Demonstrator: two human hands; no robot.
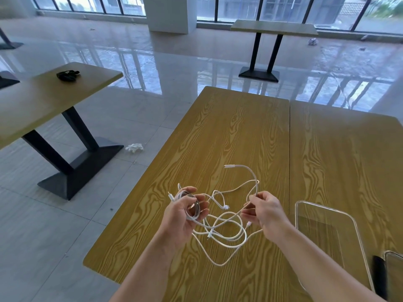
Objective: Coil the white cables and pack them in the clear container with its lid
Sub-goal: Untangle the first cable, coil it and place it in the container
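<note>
Cables (220, 227) tangled btwn hands; container (327, 232) right.

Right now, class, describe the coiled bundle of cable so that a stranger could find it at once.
Start at the near wooden table, at its left edge. The person's left hand holds a small round coil of white cable there. Unlike the loose white cable tangle beside it, it is wound tight.

You have a wood-grain counter (229, 127) before you; on the far left table (43, 99) lies a black bundle (68, 75), and a white crumpled thing (134, 147) rests on the tiled floor (109, 118).
</note>
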